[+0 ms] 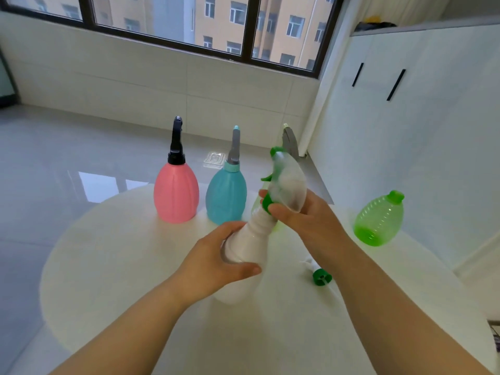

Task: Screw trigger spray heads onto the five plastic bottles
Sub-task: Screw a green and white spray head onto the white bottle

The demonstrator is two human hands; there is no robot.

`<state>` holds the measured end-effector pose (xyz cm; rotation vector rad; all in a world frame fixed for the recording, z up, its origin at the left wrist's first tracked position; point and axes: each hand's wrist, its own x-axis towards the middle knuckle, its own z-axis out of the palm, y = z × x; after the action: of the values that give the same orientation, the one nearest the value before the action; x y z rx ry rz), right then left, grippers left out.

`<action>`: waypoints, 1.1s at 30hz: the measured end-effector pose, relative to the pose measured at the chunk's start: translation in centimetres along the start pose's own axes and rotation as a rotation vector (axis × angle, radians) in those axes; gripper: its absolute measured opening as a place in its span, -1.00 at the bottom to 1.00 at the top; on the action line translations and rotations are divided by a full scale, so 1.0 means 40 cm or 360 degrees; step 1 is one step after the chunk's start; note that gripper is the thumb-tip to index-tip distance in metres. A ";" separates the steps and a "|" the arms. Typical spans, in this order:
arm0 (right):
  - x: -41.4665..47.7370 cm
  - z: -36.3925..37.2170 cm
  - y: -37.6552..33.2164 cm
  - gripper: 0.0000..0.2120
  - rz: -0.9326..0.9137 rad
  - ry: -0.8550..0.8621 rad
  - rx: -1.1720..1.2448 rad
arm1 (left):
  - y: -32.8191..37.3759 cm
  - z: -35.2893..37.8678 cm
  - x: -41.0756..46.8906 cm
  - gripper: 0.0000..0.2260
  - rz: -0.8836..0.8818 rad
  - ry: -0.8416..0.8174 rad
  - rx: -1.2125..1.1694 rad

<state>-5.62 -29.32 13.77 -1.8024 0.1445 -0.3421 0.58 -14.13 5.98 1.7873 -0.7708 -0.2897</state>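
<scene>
White bottle [249, 239] in left grip [216, 263], right grip [303, 220] clenched on spray head [286, 180]

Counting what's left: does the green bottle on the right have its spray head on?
No. The green bottle lies tipped on the table, no spray head on it.

A home, likely a flat high up: a round white table [135, 266] on glossy grey floor tiles [54, 158], white cupboards [405, 104] at right, and a far window [216, 23] facing an apartment block [230, 17].
</scene>
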 end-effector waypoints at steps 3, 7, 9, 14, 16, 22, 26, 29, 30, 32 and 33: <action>0.012 0.012 -0.006 -0.76 0.0021 -0.0120 -0.0034 | -0.006 -0.011 0.010 -0.54 -0.0036 -0.0004 -0.0044; 0.028 0.015 -0.011 -0.78 0.0013 -0.0250 -0.0124 | -0.012 -0.012 0.004 -0.53 -0.0049 -0.0006 -0.0032; 0.033 0.020 -0.016 -0.81 -0.0052 -0.0308 -0.0184 | -0.009 -0.010 -0.002 -0.53 -0.0067 0.0005 -0.0023; 0.040 0.031 -0.023 -0.80 -0.0104 -0.0315 -0.0339 | -0.002 0.011 -0.011 -0.52 -0.0052 0.0153 0.0032; 0.032 0.049 -0.010 -0.76 -0.0120 -0.0113 -0.0333 | 0.004 0.024 -0.019 -0.52 -0.0057 0.0208 0.0059; -0.003 0.135 0.032 -0.63 -0.0164 0.0500 -0.0319 | 0.017 0.045 -0.029 -0.47 -0.0067 0.0301 0.0074; -0.030 0.112 0.032 -0.69 -0.0121 0.0273 -0.0239 | 0.014 0.044 -0.031 -0.44 -0.0075 0.0282 0.0074; -0.047 0.079 0.013 -0.76 -0.0143 0.0046 -0.0058 | 0.009 0.041 -0.028 -0.43 -0.0090 0.0264 0.0086; -0.047 0.070 0.010 -0.74 -0.0168 0.0029 -0.0022 | 0.006 0.041 -0.027 -0.43 -0.0095 0.0264 0.0086; -0.043 0.065 0.009 -0.73 -0.0200 0.0082 -0.0021 | 0.002 0.042 -0.026 -0.43 -0.0095 0.0277 0.0089; -0.041 0.069 0.012 -0.74 -0.0214 0.0139 -0.0039 | 0.001 0.045 -0.028 -0.44 -0.0093 0.0290 0.0091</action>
<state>-6.30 -26.42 12.43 -1.8268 0.0890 -0.5169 -1.24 -14.79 5.17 1.8630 -0.6035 -0.1416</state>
